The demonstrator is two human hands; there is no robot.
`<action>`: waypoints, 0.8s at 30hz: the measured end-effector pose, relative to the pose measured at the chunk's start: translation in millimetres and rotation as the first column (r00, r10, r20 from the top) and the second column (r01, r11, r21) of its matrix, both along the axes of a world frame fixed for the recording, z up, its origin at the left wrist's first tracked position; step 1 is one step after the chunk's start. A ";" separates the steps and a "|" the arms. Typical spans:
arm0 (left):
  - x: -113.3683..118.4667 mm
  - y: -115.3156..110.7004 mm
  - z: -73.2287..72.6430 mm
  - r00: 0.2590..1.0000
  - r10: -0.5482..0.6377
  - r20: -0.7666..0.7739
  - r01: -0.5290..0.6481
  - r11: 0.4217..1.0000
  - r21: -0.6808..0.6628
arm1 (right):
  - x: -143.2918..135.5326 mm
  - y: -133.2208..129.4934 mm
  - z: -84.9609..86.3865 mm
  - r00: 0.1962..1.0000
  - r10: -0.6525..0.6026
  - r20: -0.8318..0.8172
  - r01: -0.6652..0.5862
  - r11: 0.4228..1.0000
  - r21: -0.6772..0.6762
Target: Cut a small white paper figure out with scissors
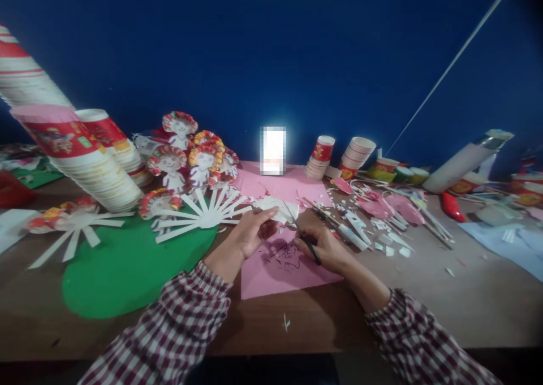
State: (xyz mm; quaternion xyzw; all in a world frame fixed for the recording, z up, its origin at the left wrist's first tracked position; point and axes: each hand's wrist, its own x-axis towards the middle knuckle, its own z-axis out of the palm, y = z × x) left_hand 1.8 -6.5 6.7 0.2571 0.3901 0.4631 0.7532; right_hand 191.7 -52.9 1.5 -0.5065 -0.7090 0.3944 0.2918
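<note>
My left hand (250,235) pinches a small piece of white paper (271,204) at the middle of the table. In my right hand (324,246) is a pair of scissors (313,250), its blades pointing up and left at the paper's right side. Below both hands lies a pink sheet (271,280) with dark scribbled marks on it. White paper cut into a fan of strips (207,218) rests just left of my left hand. The fingertips of my left hand are partly hidden, and the scissor blades look thin and blurred.
A green paper shape (139,266) covers the left of the table. Behind it stand paper-cup stacks (91,164) and paper dolls with red ruffled rims (167,164). Pens (350,235), scraps (390,241) and pink cutouts (377,207) lie to the right. A bright blurred-out screen (273,150) stands at the back.
</note>
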 end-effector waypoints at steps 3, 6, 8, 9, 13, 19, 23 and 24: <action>3.6 -3.0 -2.3 0.999 -0.004 0.037 0.003 0.999 0.042 | -2.1 0.5 1.4 0.999 -0.036 -0.012 0.036 0.999 0.025; 7.5 -5.6 -2.5 1.000 0.012 -0.004 -0.012 1.000 0.013 | -3.3 0.3 0.6 0.999 -0.042 -0.005 0.042 0.999 0.021; 9.1 -5.9 -1.9 0.998 0.055 -0.022 -0.055 0.998 0.009 | -3.2 -0.3 -1.1 0.999 -0.038 0.009 0.038 0.999 0.008; 9.5 -5.5 -1.9 0.996 0.080 -0.030 -0.080 0.997 0.021 | -3.0 -0.7 -2.0 0.999 -0.034 0.015 0.034 0.999 0.002; 8.8 -2.3 -4.7 0.986 0.124 -0.110 -0.115 0.990 0.081 | -2.3 -2.0 -4.0 1.000 -0.006 0.021 0.006 1.000 0.002; 6.1 1.2 -8.8 0.984 0.099 -0.147 -0.077 0.987 0.143 | -3.0 -2.4 -3.2 1.000 0.002 -0.023 -0.003 1.000 -0.008; 6.1 1.8 -7.8 0.983 0.083 -0.166 -0.058 0.986 0.154 | -3.8 -3.0 -0.7 0.999 0.001 -0.040 -0.002 1.000 -0.011; 6.2 1.9 -7.7 0.982 0.079 -0.174 -0.051 0.986 0.156 | -4.1 -3.3 0.2 0.999 0.004 -0.046 -0.004 1.000 -0.018</action>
